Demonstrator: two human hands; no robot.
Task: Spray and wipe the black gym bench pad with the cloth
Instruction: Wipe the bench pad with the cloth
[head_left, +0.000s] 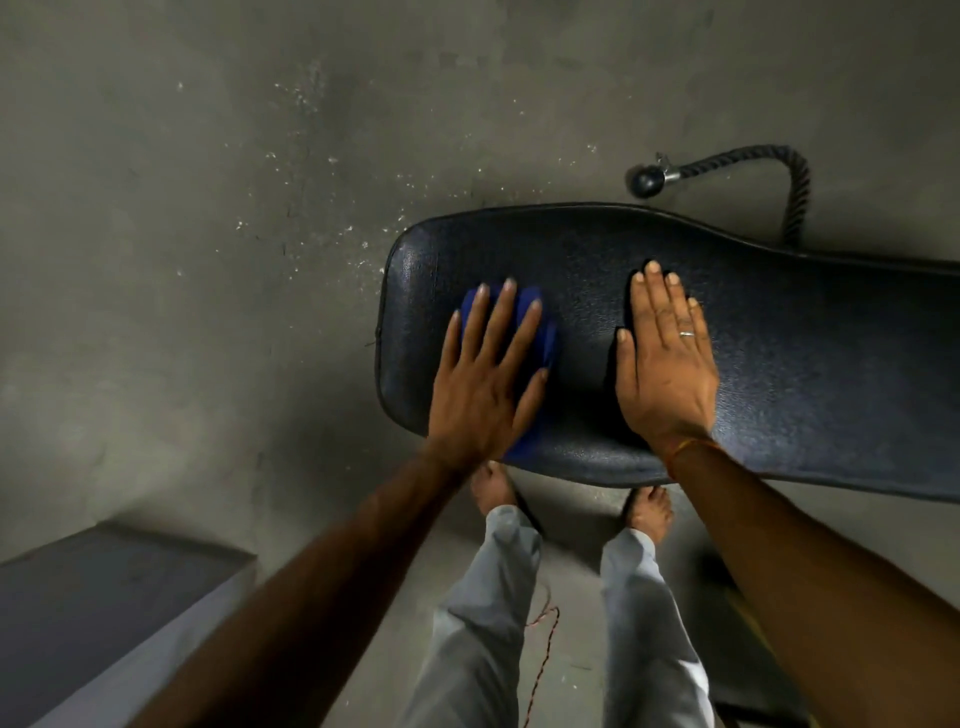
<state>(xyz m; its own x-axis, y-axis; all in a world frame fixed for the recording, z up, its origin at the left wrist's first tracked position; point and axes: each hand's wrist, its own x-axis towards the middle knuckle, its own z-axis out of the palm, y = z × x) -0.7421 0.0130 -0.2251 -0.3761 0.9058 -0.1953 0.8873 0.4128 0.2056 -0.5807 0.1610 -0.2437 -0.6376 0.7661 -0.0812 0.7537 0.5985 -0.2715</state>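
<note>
Your left hand (485, 384) is pressing the blue cloth (540, 338) flat, fingers spread, onto the left end of the black bench pad (805, 364); your right hand (667, 358) is resting flat just right, fingers straight.

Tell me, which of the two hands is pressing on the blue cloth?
The left hand, fingers spread flat over the blue cloth; the right hand, wearing a ring, lies bare on the black bench pad.
</note>
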